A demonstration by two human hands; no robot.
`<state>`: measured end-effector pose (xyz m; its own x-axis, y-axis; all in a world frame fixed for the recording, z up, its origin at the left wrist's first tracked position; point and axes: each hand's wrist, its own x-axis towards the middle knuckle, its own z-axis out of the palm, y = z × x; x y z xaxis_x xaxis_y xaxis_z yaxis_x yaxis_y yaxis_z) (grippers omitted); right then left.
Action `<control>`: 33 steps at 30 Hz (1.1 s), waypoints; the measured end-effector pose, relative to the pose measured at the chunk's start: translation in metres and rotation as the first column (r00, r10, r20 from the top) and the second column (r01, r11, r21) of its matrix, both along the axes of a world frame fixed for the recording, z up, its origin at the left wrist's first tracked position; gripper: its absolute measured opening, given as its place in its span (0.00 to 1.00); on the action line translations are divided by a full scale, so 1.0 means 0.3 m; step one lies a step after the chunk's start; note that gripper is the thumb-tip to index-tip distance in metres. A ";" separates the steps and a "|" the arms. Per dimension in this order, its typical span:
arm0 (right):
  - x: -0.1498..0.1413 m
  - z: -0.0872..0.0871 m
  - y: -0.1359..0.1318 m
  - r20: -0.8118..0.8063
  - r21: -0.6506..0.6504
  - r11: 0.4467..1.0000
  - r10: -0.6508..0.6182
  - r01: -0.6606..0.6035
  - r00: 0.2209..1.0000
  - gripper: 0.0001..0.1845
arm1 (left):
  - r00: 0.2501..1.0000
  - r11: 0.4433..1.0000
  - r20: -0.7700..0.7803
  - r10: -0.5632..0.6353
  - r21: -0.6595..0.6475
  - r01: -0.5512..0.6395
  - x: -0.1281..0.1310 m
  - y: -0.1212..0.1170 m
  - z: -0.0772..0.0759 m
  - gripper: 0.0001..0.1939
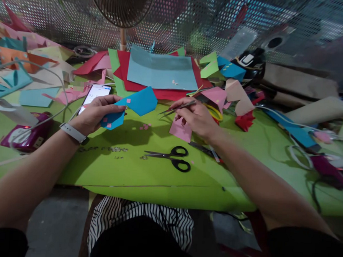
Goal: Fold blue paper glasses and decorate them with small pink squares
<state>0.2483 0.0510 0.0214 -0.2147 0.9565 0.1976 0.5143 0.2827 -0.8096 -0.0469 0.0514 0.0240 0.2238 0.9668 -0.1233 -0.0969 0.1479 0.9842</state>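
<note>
My left hand (99,111) pinches a blue paper piece (144,101) that has small pink squares stuck on it. Part of the blue paper shows below the fingers too. My right hand (193,116) grips tweezers (176,107), their tips apart and pointing left toward the blue paper without touching it. Beneath the right hand lies a pink paper piece (181,129). Tiny pink paper bits (145,126) lie between the hands. Black-handled scissors (171,156) rest nearer me, with small metallic bits (118,149) to their left.
A lit phone (97,94) lies behind my left hand. Stacked coloured sheets (163,70) sit at the back, below a fan (122,5). Purple devices with cables stand at left (27,134) and right (327,171). Paper scraps (34,60) heap up at the far left.
</note>
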 end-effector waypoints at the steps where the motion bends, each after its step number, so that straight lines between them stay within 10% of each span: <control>1: 0.003 -0.001 0.009 0.036 0.025 1.000 0.008 -0.009 0.999 0.07 | 1.000 1.000 0.002 -0.004 0.001 0.004 0.000 0.000 -0.001 0.07; 10: -0.024 -0.033 0.048 0.325 0.302 0.953 -0.106 0.003 0.940 0.21 | 1.000 1.000 -0.009 -0.023 -0.011 0.023 -0.003 0.004 -0.011 0.09; 21: -0.019 -0.047 -0.051 0.128 -0.014 0.996 0.086 -0.084 0.988 0.15 | 1.000 0.999 -0.022 -0.003 -0.040 0.002 0.002 0.001 -0.012 0.09; 33: -0.047 -0.105 -0.139 -0.014 0.017 0.981 0.193 -0.193 0.981 0.15 | 1.000 0.998 -0.030 -0.004 -0.069 0.001 0.000 0.008 -0.025 0.10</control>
<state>0.2342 0.0093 -0.0103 -0.3915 0.8943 0.2168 0.4365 0.3879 -0.8118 -0.0467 0.0537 0.0164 0.2213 0.9551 -0.1969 -0.0665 0.2162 0.9741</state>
